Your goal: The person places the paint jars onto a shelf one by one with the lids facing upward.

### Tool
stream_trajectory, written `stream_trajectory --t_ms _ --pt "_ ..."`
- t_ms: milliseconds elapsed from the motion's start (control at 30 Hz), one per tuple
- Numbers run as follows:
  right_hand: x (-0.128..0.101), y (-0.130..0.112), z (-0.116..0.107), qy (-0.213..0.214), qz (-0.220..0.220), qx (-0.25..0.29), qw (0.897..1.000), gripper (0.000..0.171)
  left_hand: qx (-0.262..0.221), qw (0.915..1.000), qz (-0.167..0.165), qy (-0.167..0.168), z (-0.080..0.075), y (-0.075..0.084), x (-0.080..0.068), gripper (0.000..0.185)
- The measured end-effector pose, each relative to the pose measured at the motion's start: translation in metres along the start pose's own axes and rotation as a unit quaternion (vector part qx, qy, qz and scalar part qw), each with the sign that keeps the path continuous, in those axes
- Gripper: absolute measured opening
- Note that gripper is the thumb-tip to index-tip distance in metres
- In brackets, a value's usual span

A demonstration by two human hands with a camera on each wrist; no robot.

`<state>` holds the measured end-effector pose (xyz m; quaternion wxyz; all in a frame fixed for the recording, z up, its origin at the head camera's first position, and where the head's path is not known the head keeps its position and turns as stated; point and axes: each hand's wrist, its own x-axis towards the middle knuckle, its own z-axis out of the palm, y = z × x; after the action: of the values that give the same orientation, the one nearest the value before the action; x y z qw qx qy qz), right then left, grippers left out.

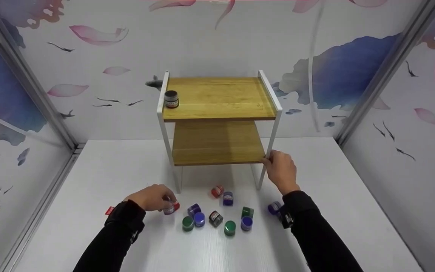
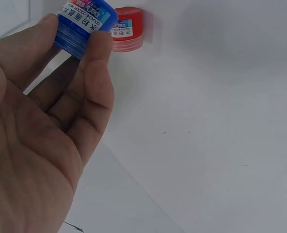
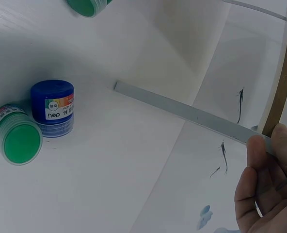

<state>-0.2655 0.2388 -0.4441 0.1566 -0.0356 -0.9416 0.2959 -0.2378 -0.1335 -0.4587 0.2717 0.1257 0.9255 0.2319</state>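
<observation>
My left hand [image 1: 151, 197] pinches a blue gouache paint jar [image 2: 83, 26] between thumb and fingertips, low over the table. Close beside it in the left wrist view is a red paint jar [image 2: 126, 29], partly behind the fingers in the head view. My right hand [image 1: 282, 172] grips the front right white leg [image 3: 182, 111] of a two-tier shelf, at the corner of the lower wooden board [image 1: 217, 145]. On the upper board [image 1: 221, 96], at its left front, stands a dark paint jar [image 1: 171, 99].
Several paint jars are scattered in front of the shelf, among them a red one [image 1: 217, 191], a black one [image 1: 215, 218] and a green one [image 1: 230, 228]. A purple jar [image 1: 274, 207] sits by the right wrist. Printed panels [image 1: 217, 41] enclose the white table [image 1: 89, 166].
</observation>
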Motion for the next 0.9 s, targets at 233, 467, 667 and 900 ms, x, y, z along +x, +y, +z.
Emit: stream_trajectory --t_ms 233,467,667,900 --pt "0.000 -0.001 0.000 0.001 0.001 0.001 1.000 0.021 0.010 0.9998 0.019 -0.004 -0.002 0.010 -0.003 0.019" --pt "0.000 -0.003 0.000 -0.001 0.005 0.003 1.000 0.021 0.022 0.9994 0.027 0.006 -0.004 0.018 -0.001 0.019" --pt "0.000 -0.002 0.000 -0.004 0.005 0.004 1.000 0.021 0.023 0.9990 0.036 -0.009 -0.004 0.026 0.003 0.020" --pt "0.000 -0.002 -0.001 -0.006 0.010 0.002 1.000 0.021 0.029 0.9988 0.036 -0.017 -0.009 0.042 0.003 0.022"
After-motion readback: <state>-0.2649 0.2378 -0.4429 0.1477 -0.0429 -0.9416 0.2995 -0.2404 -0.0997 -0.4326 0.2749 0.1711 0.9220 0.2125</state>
